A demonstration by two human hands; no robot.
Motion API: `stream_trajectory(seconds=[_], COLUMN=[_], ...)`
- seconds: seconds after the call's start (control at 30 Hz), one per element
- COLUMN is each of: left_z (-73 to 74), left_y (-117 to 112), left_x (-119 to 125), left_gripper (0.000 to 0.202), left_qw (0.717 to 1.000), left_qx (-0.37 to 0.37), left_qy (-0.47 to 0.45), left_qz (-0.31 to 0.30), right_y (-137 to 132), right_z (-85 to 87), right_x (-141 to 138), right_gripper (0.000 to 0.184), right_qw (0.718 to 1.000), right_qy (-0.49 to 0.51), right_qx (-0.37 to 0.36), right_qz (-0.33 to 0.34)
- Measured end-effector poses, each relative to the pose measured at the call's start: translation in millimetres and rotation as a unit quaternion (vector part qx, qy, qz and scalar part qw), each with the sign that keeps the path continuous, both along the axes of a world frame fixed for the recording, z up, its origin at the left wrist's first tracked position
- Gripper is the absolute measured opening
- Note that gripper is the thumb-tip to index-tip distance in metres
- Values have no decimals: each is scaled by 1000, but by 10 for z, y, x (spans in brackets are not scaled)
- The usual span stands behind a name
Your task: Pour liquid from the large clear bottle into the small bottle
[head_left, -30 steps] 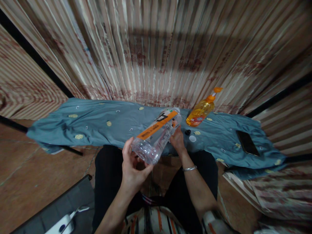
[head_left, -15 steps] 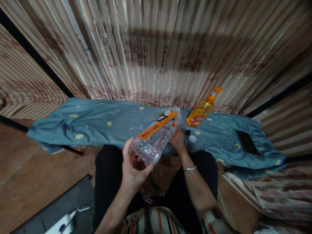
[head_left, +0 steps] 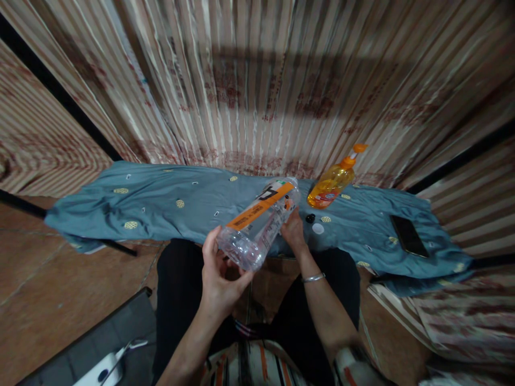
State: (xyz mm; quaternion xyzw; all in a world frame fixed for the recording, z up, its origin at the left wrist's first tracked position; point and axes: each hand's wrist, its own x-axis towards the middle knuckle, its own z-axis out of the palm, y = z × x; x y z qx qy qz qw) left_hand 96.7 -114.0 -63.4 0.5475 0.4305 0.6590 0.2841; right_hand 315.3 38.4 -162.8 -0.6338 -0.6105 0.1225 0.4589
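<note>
While the left hand (head_left: 219,284) is cradling the near end of a clear plastic bottle (head_left: 257,228) with an orange label, its fingers (head_left: 210,249) are curling closed around the ribbed plastic. The right hand's fingers (head_left: 290,221) are gripping the far end, keeping the bottle tilted above the person's lap. Just beyond, a small black cap (head_left: 309,218) and a white disc (head_left: 317,228) are lying on a teal patterned cloth (head_left: 120,209), beside a tilted orange-topped pump bottle (head_left: 332,185) and, farther right, a black phone (head_left: 408,236).
</note>
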Motion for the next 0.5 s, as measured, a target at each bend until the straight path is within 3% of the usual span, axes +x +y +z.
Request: stream_trajectory(seconds=[0.5], left_z=[-16], left_y=[-4], left_x=[-18], left_gripper=[97], left_qw=[1000], left_qx=[-2], left_qy=[15], left_qz=[-3], right_y=[-16], right_z=[-4], right_x=[27], right_gripper=[80], right_qw=[1000], right_qy=[16], right_qx=[5], right_qz=[-1])
